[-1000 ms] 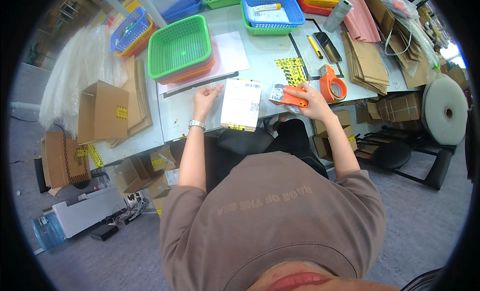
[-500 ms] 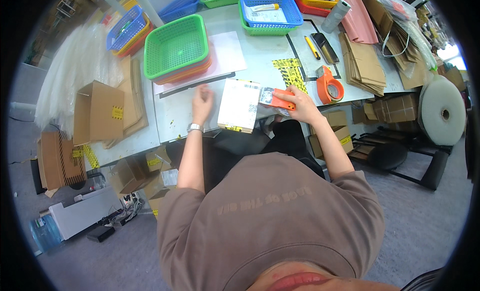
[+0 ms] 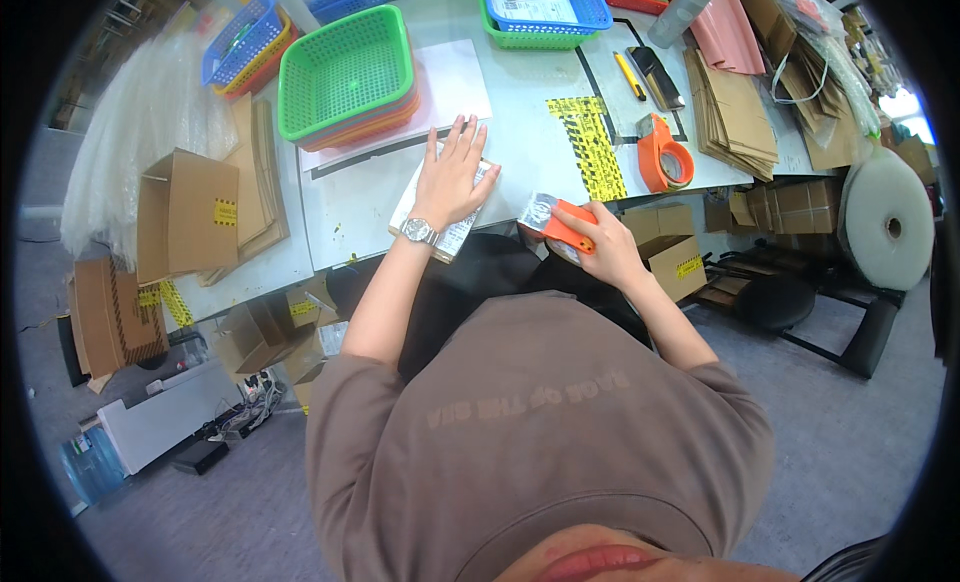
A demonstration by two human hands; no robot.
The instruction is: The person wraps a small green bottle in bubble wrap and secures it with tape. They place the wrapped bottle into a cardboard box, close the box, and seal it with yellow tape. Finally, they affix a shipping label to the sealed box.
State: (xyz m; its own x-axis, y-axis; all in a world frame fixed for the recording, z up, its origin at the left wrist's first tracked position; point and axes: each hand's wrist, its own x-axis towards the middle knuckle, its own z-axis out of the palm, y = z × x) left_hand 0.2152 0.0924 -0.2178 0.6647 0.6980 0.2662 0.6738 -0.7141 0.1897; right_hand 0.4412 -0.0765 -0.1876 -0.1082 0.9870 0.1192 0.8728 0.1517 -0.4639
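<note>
A flat white packet (image 3: 446,214) is pinned against the near edge of the surface (image 3: 545,152) by the left hand (image 3: 452,177), palm flat and fingers spread, apparently to stop it sliding. An orange tape dispenser (image 3: 556,222) is held in the closed grip of the right hand (image 3: 600,247), just right of the packet. A green basket (image 3: 345,72) sits farther away.

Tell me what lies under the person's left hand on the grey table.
The left hand presses flat on a white rectangular packet lying on the grey table. The packet's middle is covered by the hand.
</note>
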